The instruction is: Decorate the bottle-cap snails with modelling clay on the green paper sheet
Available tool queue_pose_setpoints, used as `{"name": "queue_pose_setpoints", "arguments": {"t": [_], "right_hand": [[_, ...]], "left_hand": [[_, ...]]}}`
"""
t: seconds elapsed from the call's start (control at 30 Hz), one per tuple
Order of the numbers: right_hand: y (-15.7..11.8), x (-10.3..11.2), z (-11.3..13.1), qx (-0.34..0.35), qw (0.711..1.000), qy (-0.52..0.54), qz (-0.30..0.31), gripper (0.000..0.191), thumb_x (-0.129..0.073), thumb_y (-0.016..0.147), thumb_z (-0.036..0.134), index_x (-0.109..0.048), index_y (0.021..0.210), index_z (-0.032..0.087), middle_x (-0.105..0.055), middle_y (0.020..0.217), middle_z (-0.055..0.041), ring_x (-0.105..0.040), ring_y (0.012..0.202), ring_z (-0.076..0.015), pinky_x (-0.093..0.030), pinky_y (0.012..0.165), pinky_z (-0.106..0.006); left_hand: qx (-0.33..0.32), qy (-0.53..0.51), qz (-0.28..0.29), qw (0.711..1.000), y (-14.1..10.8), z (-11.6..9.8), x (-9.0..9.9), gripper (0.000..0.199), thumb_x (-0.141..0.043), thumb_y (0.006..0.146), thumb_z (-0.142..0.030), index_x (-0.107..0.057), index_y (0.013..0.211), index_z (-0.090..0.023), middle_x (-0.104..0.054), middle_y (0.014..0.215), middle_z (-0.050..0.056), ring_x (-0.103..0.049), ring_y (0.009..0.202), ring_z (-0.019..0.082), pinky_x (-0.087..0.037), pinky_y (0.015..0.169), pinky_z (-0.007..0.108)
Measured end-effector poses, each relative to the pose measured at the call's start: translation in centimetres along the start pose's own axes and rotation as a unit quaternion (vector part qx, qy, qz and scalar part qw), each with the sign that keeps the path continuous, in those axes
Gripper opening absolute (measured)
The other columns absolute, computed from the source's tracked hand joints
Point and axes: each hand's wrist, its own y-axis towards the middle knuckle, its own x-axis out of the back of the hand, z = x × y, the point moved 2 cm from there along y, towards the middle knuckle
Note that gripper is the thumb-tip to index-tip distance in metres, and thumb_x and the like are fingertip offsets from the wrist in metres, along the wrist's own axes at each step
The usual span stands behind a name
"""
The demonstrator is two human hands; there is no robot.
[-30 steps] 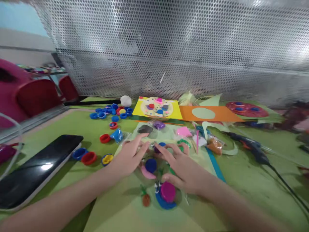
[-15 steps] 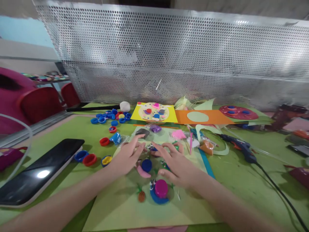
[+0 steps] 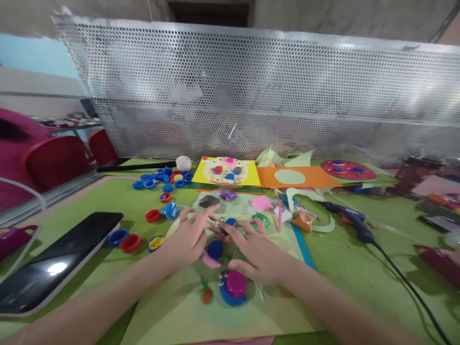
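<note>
My left hand (image 3: 190, 235) reaches over a pale yellow-green sheet (image 3: 172, 316), its fingers apart, beside a snail-like figure with a blue cap (image 3: 230, 223). From the other side my right hand (image 3: 260, 251) extends its index finger to the same figure; fingertips partly hide it. Both hands seem to press on it rather than grip it. Below them lies a second figure, a pink clay body (image 3: 210, 260) with a blue cap (image 3: 215, 249). Nearer me is a third, a blue clay body (image 3: 232, 298) topped by a magenta cap (image 3: 236, 283). A small clay pineapple (image 3: 207, 295) lies left of it.
Several bottle caps (image 3: 153, 215) lie at left, near a phone (image 3: 68, 258). Bagged clay (image 3: 261, 203) lies behind my hands. A hot glue gun (image 3: 350, 218) with a cord is at right. A decorated disc (image 3: 226, 171) and a perforated metal panel (image 3: 230, 96) stand beyond.
My right hand's index finger has moved left onto the blue-capped figure, beside my left fingers. The view has tilted up slightly. The other figures stay in place.
</note>
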Motion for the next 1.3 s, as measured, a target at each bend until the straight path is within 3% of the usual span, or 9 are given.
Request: {"name": "queue_pose_setpoints", "arguments": {"t": [0.17, 0.6, 0.77, 0.97, 1.1, 1.2, 1.3], "right_hand": [[-0.1, 0.0, 0.0, 0.009, 1.000, 0.007, -0.006, 0.072, -0.017, 0.089, 0.060, -0.009, 0.142, 0.012, -0.064, 0.103, -0.0134, -0.036, 0.113, -0.0356, -0.017, 0.091, -0.062], [-0.1, 0.2, 0.0, 0.004, 1.000, 0.020, -0.002, 0.070, -0.018, 0.090, 0.059, -0.012, 0.142, 0.012, -0.061, 0.115, -0.0134, -0.036, 0.115, -0.0314, -0.016, 0.093, -0.058], [-0.1, 0.4, 0.0, 0.005, 1.000, 0.027, -0.003, 0.069, -0.018, 0.090, 0.058, -0.014, 0.142, 0.012, -0.061, 0.115, -0.0129, -0.035, 0.116, -0.0310, -0.016, 0.093, -0.057], [0.2, 0.3, 0.3, 0.001, 1.000, 0.022, 0.000, 0.075, -0.015, 0.089, 0.061, -0.015, 0.142, 0.008, -0.064, 0.107, -0.0149, -0.038, 0.112, -0.0325, -0.015, 0.092, -0.058], [0.2, 0.2, 0.3, 0.005, 1.000, 0.026, -0.004, 0.073, -0.018, 0.089, 0.060, -0.014, 0.142, 0.010, -0.064, 0.108, -0.0141, -0.038, 0.113, -0.0321, -0.013, 0.093, -0.058], [0.1, 0.9, 0.0, 0.008, 1.000, 0.022, -0.018, 0.068, -0.020, 0.091, 0.055, -0.011, 0.143, 0.012, -0.063, 0.113, -0.0127, -0.036, 0.118, -0.0298, -0.015, 0.095, -0.055], [-0.3, 2.8, -0.9, -0.048, 0.995, -0.039, -0.072, 0.062, -0.021, 0.092, 0.051, -0.012, 0.143, 0.016, -0.058, 0.120, -0.0123, -0.036, 0.120, -0.0282, -0.018, 0.097, -0.052]], "left_hand": [[0.005, 0.006, -0.003, 1.000, 0.0, 0.2, -0.2, 0.065, -0.032, 0.075, -0.007, -0.015, 0.136, -0.022, -0.071, 0.093, 0.000, -0.050, 0.114, 0.024, -0.016, 0.097, 0.050], [0.000, 0.017, -0.030, 0.999, -0.4, 0.0, 0.7, 0.058, -0.031, 0.079, -0.010, -0.021, 0.136, -0.017, -0.072, 0.088, 0.003, -0.051, 0.112, 0.024, -0.018, 0.101, 0.051], [0.001, 0.013, -0.027, 1.000, -0.5, 0.2, 0.6, 0.059, -0.032, 0.079, -0.010, -0.019, 0.137, -0.015, -0.072, 0.089, 0.004, -0.051, 0.114, 0.024, -0.029, 0.097, 0.046], [-0.001, 0.029, -0.024, 0.999, -0.4, -0.2, 0.6, 0.061, -0.033, 0.078, -0.008, -0.019, 0.137, -0.018, -0.072, 0.090, 0.004, -0.052, 0.113, 0.026, -0.018, 0.100, 0.054], [0.003, 0.036, -0.015, 0.999, -0.3, -0.3, 0.6, 0.061, -0.032, 0.078, -0.008, -0.019, 0.137, -0.017, -0.072, 0.090, 0.004, -0.052, 0.113, 0.026, -0.021, 0.099, 0.053], [0.016, 0.028, -0.022, 0.999, -0.4, -0.1, 0.7, 0.062, -0.032, 0.077, -0.009, -0.019, 0.137, -0.018, -0.072, 0.091, 0.004, -0.053, 0.112, 0.025, -0.027, 0.098, 0.048], [0.025, 0.047, -0.047, 0.997, -0.6, 0.1, 0.8, 0.061, -0.032, 0.079, -0.010, -0.019, 0.137, -0.022, -0.071, 0.093, 0.002, -0.055, 0.110, 0.025, -0.019, 0.101, 0.049]]}}
